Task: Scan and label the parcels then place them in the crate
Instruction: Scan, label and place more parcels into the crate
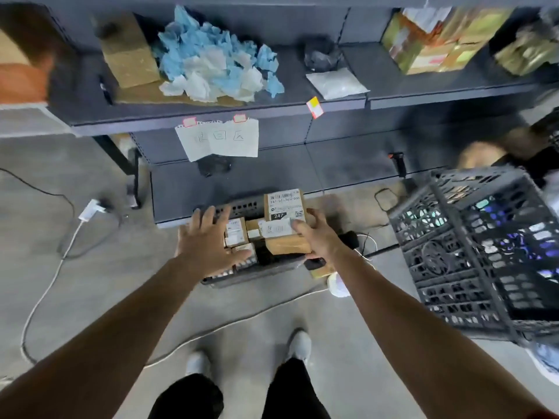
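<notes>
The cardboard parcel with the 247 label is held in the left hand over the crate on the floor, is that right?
No. The head view shows the right hand gripping the cardboard parcel with the 247 label over the crate on the floor; the left hand is open and holds nothing.

light: even, soft, indoor | shadows: dim beneath shelf [272,111] | blur: cardboard boxes [435,40] top right, corners smeared | edges: wide-angle bowing
</notes>
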The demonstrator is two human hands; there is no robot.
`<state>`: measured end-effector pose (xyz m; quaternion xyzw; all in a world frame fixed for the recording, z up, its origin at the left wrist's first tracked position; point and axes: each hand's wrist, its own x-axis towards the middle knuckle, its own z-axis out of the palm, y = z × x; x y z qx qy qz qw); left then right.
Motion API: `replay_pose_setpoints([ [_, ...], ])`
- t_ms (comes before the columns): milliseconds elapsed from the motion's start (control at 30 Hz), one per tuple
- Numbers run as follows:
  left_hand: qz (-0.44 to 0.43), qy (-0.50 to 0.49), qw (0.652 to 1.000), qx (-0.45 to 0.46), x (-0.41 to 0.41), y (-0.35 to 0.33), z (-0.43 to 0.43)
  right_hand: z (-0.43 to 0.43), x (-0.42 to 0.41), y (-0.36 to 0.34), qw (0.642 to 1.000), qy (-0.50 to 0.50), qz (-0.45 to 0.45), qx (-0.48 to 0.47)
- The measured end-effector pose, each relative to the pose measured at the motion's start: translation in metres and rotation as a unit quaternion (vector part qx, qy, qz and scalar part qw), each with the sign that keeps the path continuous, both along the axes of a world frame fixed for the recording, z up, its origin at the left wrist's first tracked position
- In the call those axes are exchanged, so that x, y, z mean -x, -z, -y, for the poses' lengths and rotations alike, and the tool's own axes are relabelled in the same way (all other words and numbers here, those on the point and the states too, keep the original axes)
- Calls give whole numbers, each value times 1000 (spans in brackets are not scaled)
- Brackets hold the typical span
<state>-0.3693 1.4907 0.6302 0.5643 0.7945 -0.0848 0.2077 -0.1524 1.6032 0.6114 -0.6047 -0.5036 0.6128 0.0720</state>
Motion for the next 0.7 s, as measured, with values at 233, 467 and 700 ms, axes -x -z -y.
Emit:
replay_pose_setpoints([
  [233,32,-18,999,11,4,140,-56,-75,27,149,989,-91,105,-50],
  [467,44,-18,998,28,12,340,-107,-119,29,355,969,-164,183,-12],
  [700,24,66,996,59,13,491,-140,-150,42,507,948,-202,244,17],
])
